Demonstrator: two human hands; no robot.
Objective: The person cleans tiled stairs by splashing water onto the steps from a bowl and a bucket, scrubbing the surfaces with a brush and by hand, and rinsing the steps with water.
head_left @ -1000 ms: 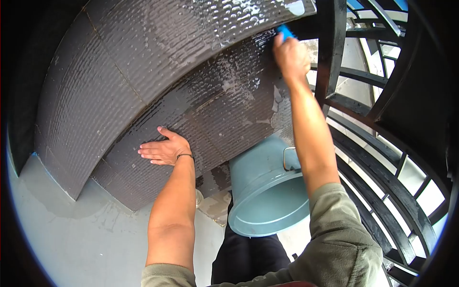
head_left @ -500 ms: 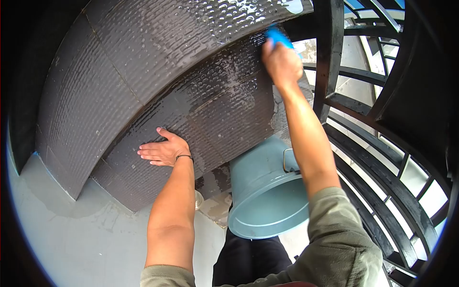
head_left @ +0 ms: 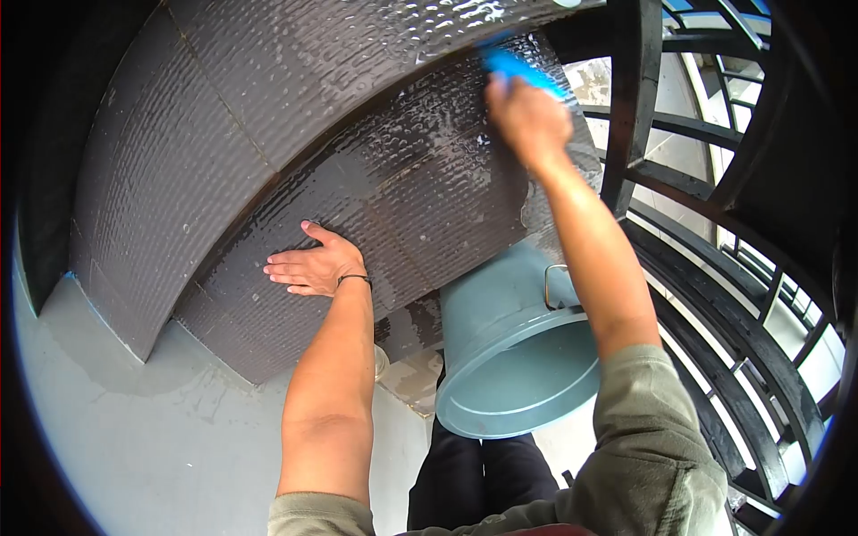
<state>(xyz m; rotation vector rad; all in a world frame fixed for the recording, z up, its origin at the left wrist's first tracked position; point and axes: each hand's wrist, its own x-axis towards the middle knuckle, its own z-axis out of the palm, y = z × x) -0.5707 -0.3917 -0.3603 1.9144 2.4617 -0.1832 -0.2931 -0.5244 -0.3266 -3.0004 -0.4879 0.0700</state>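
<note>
My right hand (head_left: 534, 118) is closed around a blue scrub brush (head_left: 523, 71), blurred by motion. The brush is on the wet far right part of a dark ridged tile step (head_left: 438, 214), close under the edge of the higher step. My left hand (head_left: 317, 262) lies flat on the same step to the left, fingers stretched out and thumb apart. A dark band circles that wrist. Below the step's front edge, between my forearms, is a grey-blue bucket (head_left: 492, 299) with a metal handle. Its open mouth faces me.
A higher tiled step (head_left: 232, 107), wet at its upper right, curves above. Black metal railing bars (head_left: 633, 107) run along the right side. A grey wall (head_left: 170, 429) with damp patches borders the left. A small pale round object (head_left: 382, 363) is partly hidden behind my left forearm.
The whole view has shifted slightly, so bucket and railing appear further right. My right hand has moved the brush a little leftward along the step. My left hand stays flat on the tile.
</note>
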